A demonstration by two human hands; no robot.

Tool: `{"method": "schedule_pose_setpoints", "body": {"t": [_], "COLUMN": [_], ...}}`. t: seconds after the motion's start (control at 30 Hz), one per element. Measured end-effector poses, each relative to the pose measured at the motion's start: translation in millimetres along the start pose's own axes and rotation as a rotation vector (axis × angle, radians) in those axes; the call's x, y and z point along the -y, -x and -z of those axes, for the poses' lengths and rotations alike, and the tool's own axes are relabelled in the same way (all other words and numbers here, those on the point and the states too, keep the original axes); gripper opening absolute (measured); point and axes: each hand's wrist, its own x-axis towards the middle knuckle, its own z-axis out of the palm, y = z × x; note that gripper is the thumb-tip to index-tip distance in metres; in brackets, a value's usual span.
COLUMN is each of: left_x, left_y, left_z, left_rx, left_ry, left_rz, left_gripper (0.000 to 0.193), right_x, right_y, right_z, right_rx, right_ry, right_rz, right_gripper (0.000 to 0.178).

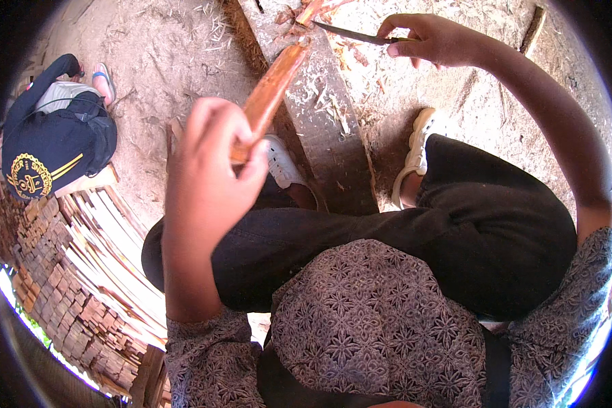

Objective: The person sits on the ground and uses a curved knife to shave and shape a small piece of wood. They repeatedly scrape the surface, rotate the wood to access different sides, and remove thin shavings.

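My left hand is wrapped round the near end of a reddish-brown, club-like piece of wood. Its far end slants up over a long wooden plank. At the upper right, my right hand grips a knife by the handle. The dark, narrow blade points left, its tip at the plank's far part. Close to that tip, another reddish piece of wood lies on the plank, partly cut off by the frame's upper edge. Pale shavings are scattered over the plank.
My feet, in white clogs, stand on either side of the plank. A person in dark clothing sits at the far left. Stacked wooden strips fill the lower left. Shavings litter the dirt floor, and a stick lies at upper right.
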Motion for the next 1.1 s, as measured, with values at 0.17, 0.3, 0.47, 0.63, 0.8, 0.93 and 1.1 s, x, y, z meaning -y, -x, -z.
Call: {"method": "schedule_pose_setpoints", "body": {"t": [0.17,0.3,0.47,0.63,0.8,0.93,1.1], "left_x": [43,84,138,157,164,169,186], "left_y": [-7,-29,-79,-115,-132,-142,-140], "left_z": [10,12,-8,-46,-49,-56,-67], "left_rx": [0.311,0.412,0.304,0.338,0.334,0.386,0.288], "left_ry": [-0.160,-0.183,-0.236,-0.507,-0.535,-0.520,-0.497], "left_rz": [0.296,0.172,-0.198,-0.225,-0.299,-0.284,-0.327], "left_gripper": [0.035,0.042,0.038,0.054,0.059,0.058,0.057], "right_x": [-17,-37,-11,3,7,-4,10], "right_y": [1,-10,1,3,-5,-12,-13], "right_z": [2,0,2,-4,-21,-34,-32], "right_rx": [-0.038,-0.102,-0.079,-0.025,-0.049,-0.064,0.098], "right_ry": [-0.039,0.125,0.212,0.319,0.371,0.390,0.387], "right_rz": [0.154,0.338,0.219,0.130,0.149,0.164,0.010], "right_gripper": [0.029,0.030,0.027,0.024,0.031,0.034,0.034]}}
